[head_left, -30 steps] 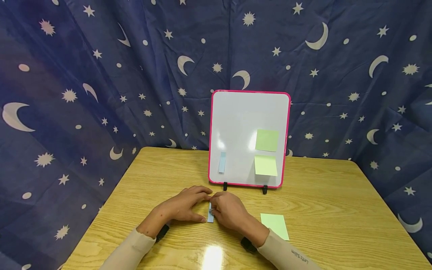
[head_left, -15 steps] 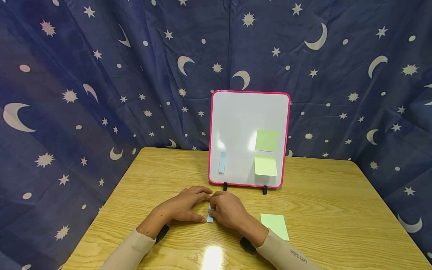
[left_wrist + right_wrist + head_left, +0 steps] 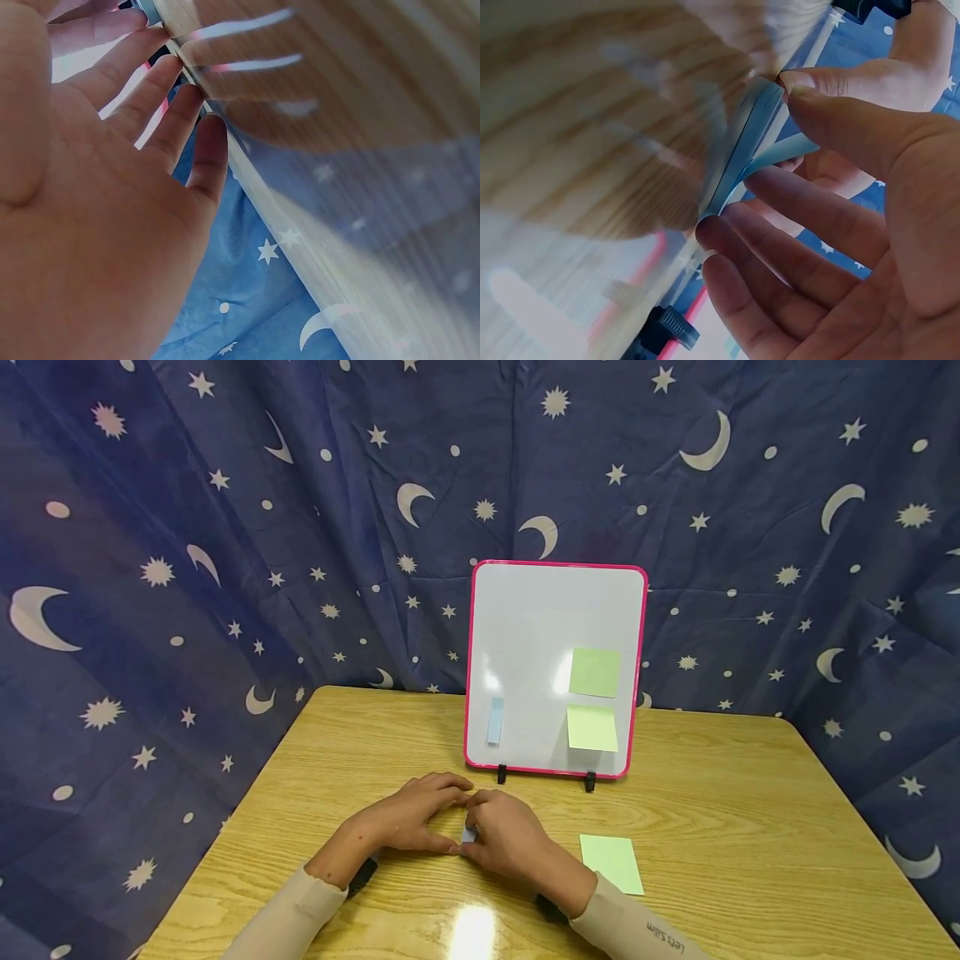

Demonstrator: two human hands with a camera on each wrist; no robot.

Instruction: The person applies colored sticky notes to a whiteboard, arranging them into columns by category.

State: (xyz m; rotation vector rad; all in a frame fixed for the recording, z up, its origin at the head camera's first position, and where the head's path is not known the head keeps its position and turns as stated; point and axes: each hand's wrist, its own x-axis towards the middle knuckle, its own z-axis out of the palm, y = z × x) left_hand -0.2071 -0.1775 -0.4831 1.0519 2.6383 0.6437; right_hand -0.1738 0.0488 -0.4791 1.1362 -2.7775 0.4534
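A narrow blue sticky note pad [image 3: 469,835] lies on the table between both hands, mostly covered in the head view. Over it bends my right hand [image 3: 510,831]; the right wrist view has its thumb at the pad's near end and its fingers along the side and far end. The top blue sheet [image 3: 780,154] curls up off the pad there, between thumb and forefinger. My left hand [image 3: 412,814] rests just left, fingers loosely extended with tips on the table, its thumb tip right at the pad's near end.
Behind the hands a pink-framed whiteboard [image 3: 540,618] stands on small black feet [image 3: 590,782]. It bears a blue strip [image 3: 495,721], a green sticky note [image 3: 595,672] and a paler one [image 3: 592,728]. Another pale green note [image 3: 611,864] lies beside my right forearm. A starry curtain [image 3: 337,527] surrounds the table.
My right thumb has moved toward the pad's near end, so the hand hides more of the blue pad. The left hand has stayed put.
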